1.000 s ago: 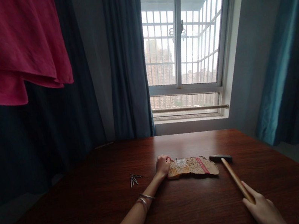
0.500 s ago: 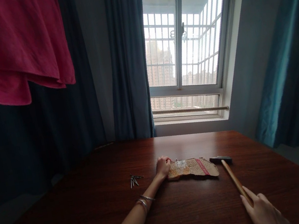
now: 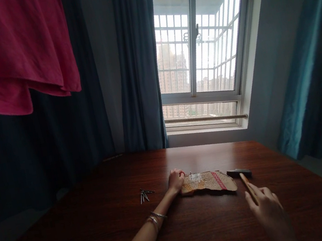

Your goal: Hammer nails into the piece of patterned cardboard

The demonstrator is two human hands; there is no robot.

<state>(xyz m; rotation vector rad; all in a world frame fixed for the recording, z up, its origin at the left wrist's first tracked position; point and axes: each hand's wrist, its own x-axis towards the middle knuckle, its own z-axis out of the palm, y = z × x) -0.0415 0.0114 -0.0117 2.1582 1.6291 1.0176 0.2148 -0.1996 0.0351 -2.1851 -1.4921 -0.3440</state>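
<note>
A piece of cardboard (image 3: 210, 182) with many small holes and a pink-red strip lies on the table. One nail (image 3: 191, 175) stands upright in it near its far left part. My left hand (image 3: 176, 180) is closed on the cardboard's left end. Its fingertips are partly hidden. To the right, my right hand (image 3: 266, 203) is wrapped round the wooden handle of a hammer (image 3: 246, 184). The dark hammer head is beside the cardboard's right end, at or just above the tabletop. Several loose nails (image 3: 144, 195) lie to the left of my left hand.
The brown wooden table (image 3: 120, 226) reaches to the wall below a barred window (image 3: 192, 49). Blue curtains (image 3: 139, 66) hang behind it and on the right. A pink cloth (image 3: 15, 58) hangs at the upper left.
My right hand has slid forward along the hammer handle, closer to the head. The hammer head has barely shifted. My left hand, the cardboard and the nails are as before.
</note>
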